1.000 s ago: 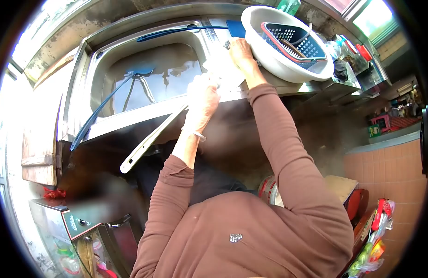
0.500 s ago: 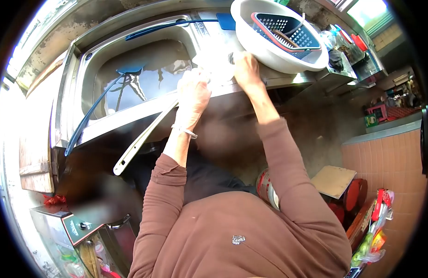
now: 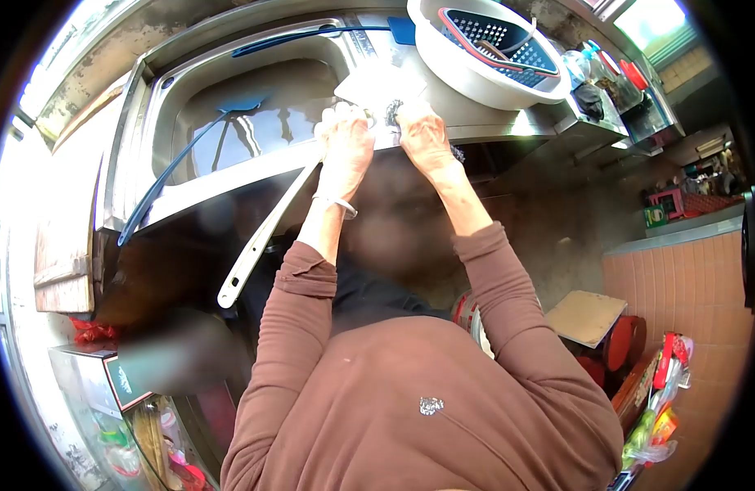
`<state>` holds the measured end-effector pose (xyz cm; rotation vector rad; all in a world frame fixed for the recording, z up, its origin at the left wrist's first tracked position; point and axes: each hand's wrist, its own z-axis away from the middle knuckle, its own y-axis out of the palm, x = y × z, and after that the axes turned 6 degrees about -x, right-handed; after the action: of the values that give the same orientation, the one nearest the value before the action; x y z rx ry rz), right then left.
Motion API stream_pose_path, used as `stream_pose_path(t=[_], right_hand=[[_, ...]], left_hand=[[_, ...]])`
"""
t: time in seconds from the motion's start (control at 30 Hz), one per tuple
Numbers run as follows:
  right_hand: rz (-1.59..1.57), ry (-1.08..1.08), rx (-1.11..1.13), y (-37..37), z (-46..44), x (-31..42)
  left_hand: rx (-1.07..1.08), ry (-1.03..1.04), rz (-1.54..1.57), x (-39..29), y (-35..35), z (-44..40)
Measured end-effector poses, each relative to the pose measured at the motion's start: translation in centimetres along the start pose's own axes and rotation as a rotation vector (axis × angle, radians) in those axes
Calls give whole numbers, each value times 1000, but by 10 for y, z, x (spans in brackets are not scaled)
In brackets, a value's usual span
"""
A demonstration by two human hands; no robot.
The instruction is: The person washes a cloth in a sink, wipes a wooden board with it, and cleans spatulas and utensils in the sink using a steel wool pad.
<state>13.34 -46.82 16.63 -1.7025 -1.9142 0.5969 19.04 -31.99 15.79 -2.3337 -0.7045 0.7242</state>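
My left hand (image 3: pixel 346 143) is closed on a long-handled metal utensil, whose pale handle (image 3: pixel 267 233) slants down to the left past the counter's front edge. Its broad flat head (image 3: pixel 377 82) is washed out by glare on the steel counter. My right hand (image 3: pixel 424 137) pinches a dark, wiry scrubber (image 3: pixel 393 112) at the right side of that head. To the left, a blue-handled utensil (image 3: pixel 169 176) leans in the sink (image 3: pixel 161 123), with its head partly under cloudy water. A second blue utensil (image 3: pixel 312 35) lies along the back rim.
A white basin (image 3: pixel 476 80) holding a blue perforated basket (image 3: pixel 496 41) and a brush stands right of the sink. Jars with red lids (image 3: pixel 633 74) are farther right. A wooden board (image 3: pixel 588 317) and red containers (image 3: pixel 619 344) sit low at the right.
My right hand has come down toward my body with the scrubber, from the far part of the utensil's head to near the counter's front edge. My left hand keeps hold of the utensil.
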Motion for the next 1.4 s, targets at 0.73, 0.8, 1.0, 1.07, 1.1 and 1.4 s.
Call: stream_pose_path(t=[0.73, 0.8, 1.0, 1.07, 1.1, 1.4], right_hand=[[-39, 123, 186, 18, -16, -13], [41, 231, 213, 34, -36, -38], [160, 348, 224, 78, -91, -75], [188, 354, 249, 84, -91, -76], [203, 281, 222, 81, -83, -75], [-61, 56, 55, 2, -12, -6]], left_hand=[[102, 21, -41, 5, -1, -6], [80, 36, -14, 8, 2, -7], [59, 30, -17, 7, 5, -7], [15, 40, -9, 4, 3, -8], [-1, 47, -5, 4, 1, -6], [26, 66, -55, 6, 1, -8]])
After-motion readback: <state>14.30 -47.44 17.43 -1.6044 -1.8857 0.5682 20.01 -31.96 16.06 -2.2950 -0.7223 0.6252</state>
